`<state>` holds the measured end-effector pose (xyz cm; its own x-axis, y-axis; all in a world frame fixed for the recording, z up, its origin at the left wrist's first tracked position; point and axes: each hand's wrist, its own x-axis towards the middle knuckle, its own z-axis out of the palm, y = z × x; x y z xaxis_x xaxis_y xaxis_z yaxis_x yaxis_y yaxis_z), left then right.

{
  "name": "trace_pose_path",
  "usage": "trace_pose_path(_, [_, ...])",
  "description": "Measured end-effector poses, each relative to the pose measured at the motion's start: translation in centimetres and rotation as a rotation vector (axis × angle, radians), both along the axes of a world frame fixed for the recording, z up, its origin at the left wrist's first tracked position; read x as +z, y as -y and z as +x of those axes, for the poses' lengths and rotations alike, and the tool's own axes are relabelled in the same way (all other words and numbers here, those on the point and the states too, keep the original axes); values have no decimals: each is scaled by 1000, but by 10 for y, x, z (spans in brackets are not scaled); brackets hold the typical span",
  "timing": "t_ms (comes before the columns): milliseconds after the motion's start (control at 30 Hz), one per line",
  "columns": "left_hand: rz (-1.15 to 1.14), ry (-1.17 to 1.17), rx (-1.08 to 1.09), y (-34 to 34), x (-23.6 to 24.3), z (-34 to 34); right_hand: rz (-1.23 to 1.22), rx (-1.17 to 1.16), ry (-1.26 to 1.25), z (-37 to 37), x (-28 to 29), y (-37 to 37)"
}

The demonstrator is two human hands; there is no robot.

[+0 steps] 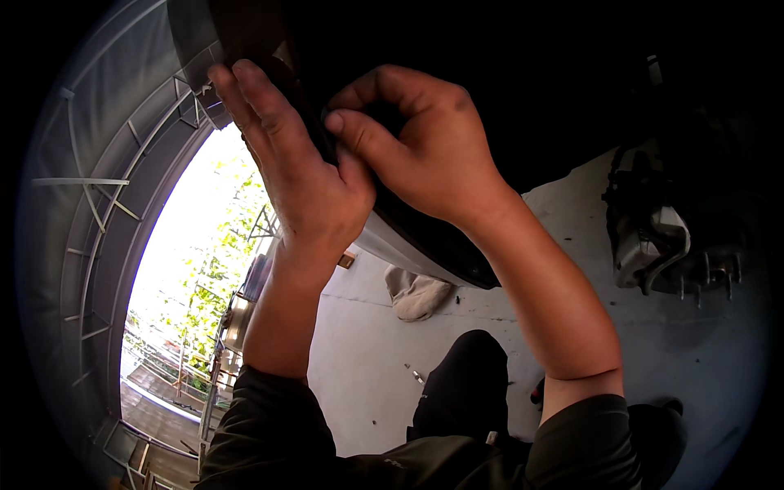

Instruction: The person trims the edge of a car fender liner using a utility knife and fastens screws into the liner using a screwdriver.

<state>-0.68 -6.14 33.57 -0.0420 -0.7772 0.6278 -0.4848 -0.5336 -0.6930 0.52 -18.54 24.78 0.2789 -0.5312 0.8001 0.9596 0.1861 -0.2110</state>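
Both of my arms reach up to a dark curved panel edge (420, 233), which looks like the rim of a vehicle's wheel arch. My left hand (306, 175) lies along the outer side of the panel, its fingers stretched out and its thumb by the edge. Close beside it on the right, my right hand (433, 143) is bent, thumb and forefinger pinched together at the edge. What sits in that pinch, if anything, is too dark and small to make out. Deep shadow hides the inner side of the arch.
At the right stands a wheel hub with bare studs (706, 273) and a light metal brake part (657, 249). A beige cloth (416, 292) lies on the pale floor (359, 376) with small scraps. To the left, metal framing (98, 184) borders a bright opening.
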Motion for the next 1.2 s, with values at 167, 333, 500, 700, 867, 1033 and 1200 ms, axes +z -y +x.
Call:
trace_pose_path(167, [-12, 37, -27, -2, 2, 2, -61, -88, -61, -8, 4, 2])
trace_pose_path(333, [-33, 16, -12, -2, -2, 1, -93, -19, -173, -20, 6, 2])
trace_pose_path(500, [-29, 29, -24, -1, -2, 4, -67, -55, -280, -26, 10, -4])
trace_pose_path(700, [-22, 13, -69, 1, -4, 4, -105, 247, -380, -28, 15, 5])
trace_pose_path(867, [-47, 29, -59, 0, -2, 2, -94, 352, -364, -30, 13, 9])
trace_pose_path(1033, [-53, 13, -63, 1, -4, -3, -67, 367, -406, -28, 5, 11])
trace_pose_path(1200, [-50, 115, -9, 0, -13, 14, -120, 479, -648, 6, -77, 18])
